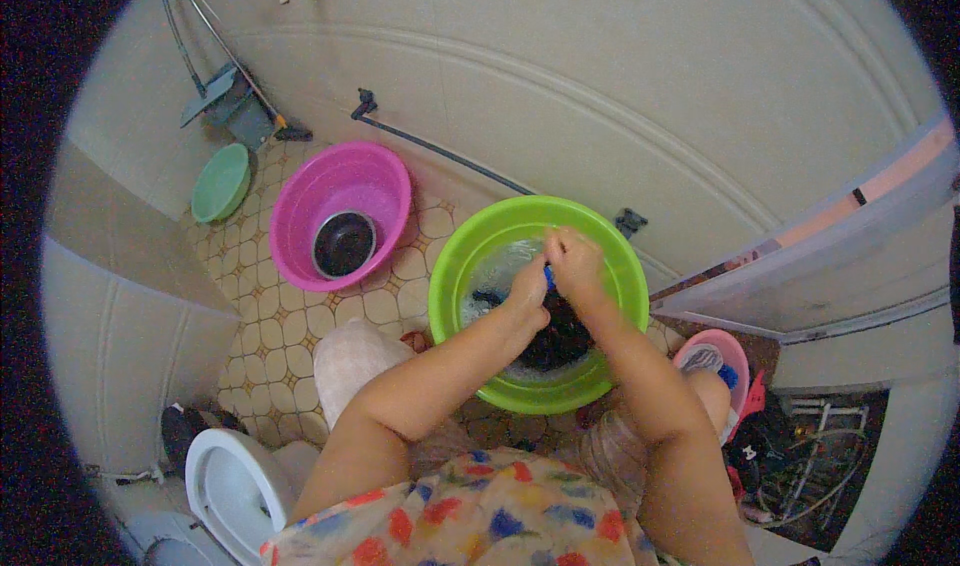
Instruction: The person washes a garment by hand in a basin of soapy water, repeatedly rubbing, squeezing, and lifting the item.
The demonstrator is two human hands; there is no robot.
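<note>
A lime-green basin (605, 391) stands on the floor in front of me, with sudsy water (495, 266) and dark wet cloth (560, 344) in it. Over its middle, my left hand (528, 291) and my right hand (575, 258) are close together, both closed. A small bit of blue cloth (549, 277) shows between them, and the dark cloth hangs just below. Whether the blue and the dark are one piece I cannot tell. My fingers hide most of what they grip.
To the left stands a magenta basin (300, 201) with a dark-bottomed round bowl (345, 244) inside. A mint-green basin (222, 183) leans near a broom and dustpan (240, 106). A toilet (235, 486) is at lower left, and a pink tub (740, 351) with cloths at right.
</note>
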